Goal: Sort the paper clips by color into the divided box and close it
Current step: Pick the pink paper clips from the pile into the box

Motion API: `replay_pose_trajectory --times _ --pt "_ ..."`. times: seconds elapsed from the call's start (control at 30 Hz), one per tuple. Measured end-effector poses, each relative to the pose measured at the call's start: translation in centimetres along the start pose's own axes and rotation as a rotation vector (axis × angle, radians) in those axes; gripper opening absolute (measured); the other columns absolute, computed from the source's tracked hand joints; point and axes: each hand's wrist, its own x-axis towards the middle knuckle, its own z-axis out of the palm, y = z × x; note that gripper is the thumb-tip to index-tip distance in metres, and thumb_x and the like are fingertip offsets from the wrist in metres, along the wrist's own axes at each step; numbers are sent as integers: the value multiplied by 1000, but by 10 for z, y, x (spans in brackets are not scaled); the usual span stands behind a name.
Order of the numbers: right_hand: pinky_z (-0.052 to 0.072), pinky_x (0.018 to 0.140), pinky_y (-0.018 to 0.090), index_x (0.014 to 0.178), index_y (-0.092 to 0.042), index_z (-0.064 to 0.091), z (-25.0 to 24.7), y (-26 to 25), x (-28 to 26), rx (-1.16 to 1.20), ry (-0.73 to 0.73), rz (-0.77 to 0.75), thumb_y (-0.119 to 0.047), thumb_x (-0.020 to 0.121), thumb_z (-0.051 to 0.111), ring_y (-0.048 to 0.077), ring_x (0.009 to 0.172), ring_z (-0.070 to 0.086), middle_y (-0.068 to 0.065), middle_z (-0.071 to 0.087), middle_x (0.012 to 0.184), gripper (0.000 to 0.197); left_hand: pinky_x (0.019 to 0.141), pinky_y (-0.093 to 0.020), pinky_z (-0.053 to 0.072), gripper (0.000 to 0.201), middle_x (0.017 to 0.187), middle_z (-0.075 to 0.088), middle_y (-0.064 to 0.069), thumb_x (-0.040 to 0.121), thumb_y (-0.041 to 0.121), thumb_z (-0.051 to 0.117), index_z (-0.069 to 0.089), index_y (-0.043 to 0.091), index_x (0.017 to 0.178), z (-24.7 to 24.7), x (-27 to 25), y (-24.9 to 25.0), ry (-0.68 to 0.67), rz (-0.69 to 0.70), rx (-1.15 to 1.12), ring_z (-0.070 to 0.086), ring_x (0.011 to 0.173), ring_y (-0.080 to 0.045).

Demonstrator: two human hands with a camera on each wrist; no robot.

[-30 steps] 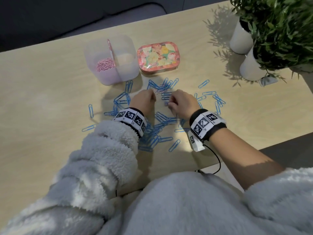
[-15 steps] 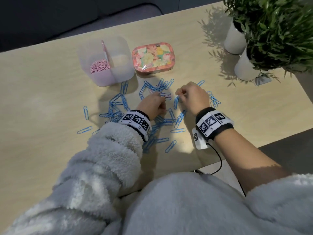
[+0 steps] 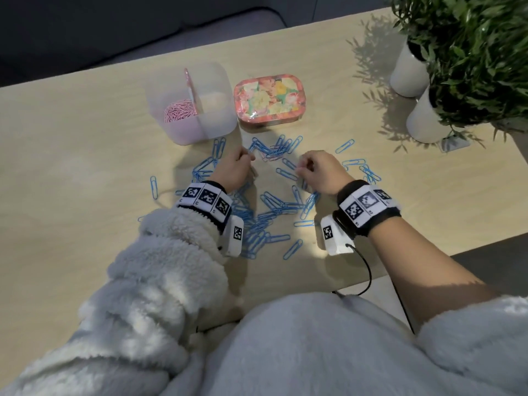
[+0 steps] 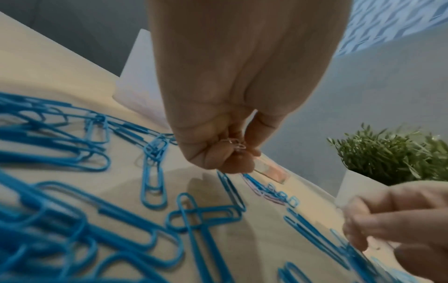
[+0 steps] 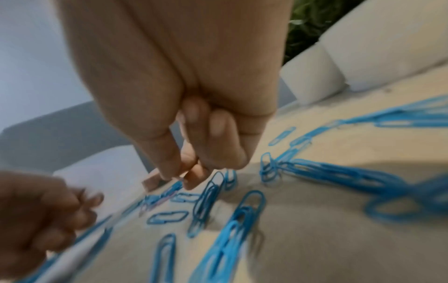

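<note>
The translucent divided box (image 3: 213, 81) stands open at the back, with pink clips (image 3: 179, 110) in its left compartment and nothing visible in the right one. Its floral lid (image 3: 268, 98) lies beside it on the right. Blue paper clips (image 3: 271, 201) lie scattered over the table in front. My left hand (image 3: 234, 170) is curled and grips a few small pink clips (image 4: 234, 144) just above the table. My right hand (image 3: 317, 172) hovers over the blue clips with thumb and forefinger pressed together (image 5: 179, 177); I see no clip between them. A few pink clips (image 4: 257, 189) lie mixed in the far blue cluster.
Two white pots (image 3: 423, 121) with green plants (image 3: 471, 52) stand at the back right. The wooden table (image 3: 85, 167) has its near edge close behind my wrists, where a cable (image 3: 368, 270) hangs from the right wrist camera.
My left hand has shifted left, toward the box, so the gap between the hands has widened. The right hand moved forward from the centre to the far clips.
</note>
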Motion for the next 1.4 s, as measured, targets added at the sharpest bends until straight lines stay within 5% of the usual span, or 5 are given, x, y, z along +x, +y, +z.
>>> replay_pose_trajectory --times 0.27,0.6,0.93,1.1,1.4 --pt "15 40 14 66 -12 49 -13 -23 5 1062 19 414 -10 84 34 13 47 31 1 40 58 23 68 -30 40 19 88 55 -6 91 21 52 59 11 106 -2 19 6 18 361 638 52 79 -23" --pt "42 72 31 89 -13 65 15 -42 28 -271 5 -111 -16 81 59 29 95 59 9 68 99 11 82 -42 45 17 106 54 -19 90 10 49 58 -1 99 -4 14 -10 -26 395 754 54 98 -33" --pt "37 67 37 84 -12 41 15 -23 16 -244 -98 -108 -11 89 39 32 79 53 20 57 88 6 58 -15 45 23 79 55 -1 96 6 39 55 7 113 -18 14 7 -17 74 -94 57 62 -2" --pt "42 59 24 74 -13 50 1 -6 13 232 119 25 -10 85 49 22 60 51 4 54 65 12 49 -24 27 22 61 40 -1 91 11 45 53 12 71 -16 27 25 -106 -152 -393 36 52 -12" --pt "38 64 25 82 -14 69 -1 -5 15 2 121 25 -15 75 68 19 63 48 -3 49 56 7 69 -26 34 21 79 50 -4 89 21 55 58 10 107 -10 37 14 9 246 463 48 75 -20"
